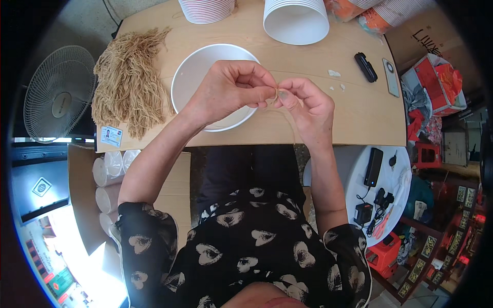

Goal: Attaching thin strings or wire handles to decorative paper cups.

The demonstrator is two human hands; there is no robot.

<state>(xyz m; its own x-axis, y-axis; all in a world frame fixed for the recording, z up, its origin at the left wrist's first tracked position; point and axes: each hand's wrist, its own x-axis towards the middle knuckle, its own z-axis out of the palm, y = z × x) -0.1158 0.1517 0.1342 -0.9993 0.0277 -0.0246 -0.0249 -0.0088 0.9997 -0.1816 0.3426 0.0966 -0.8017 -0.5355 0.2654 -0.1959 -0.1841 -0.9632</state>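
Above the table, my left hand [231,92] and my right hand [311,110] meet with thumbs and forefingers pinched. Between their fingertips is a thin tan string [278,94], and a faint length seems to hang below the right fingers. Under my left hand stands a white round tub [177,77], partly hidden by that hand and wrist; its bottom is mostly covered from sight. A heap of wavy tan strings [128,77] lies to the left of the tub, spread toward the table's left edge.
Stacked white paper tubs [296,23] and a ringed stack [207,10] stand at the back. A black device [365,67] and a phone [391,78] lie right, a card [111,136] front left. A fan [60,100] stands left; a round white table [352,195] holds chargers.
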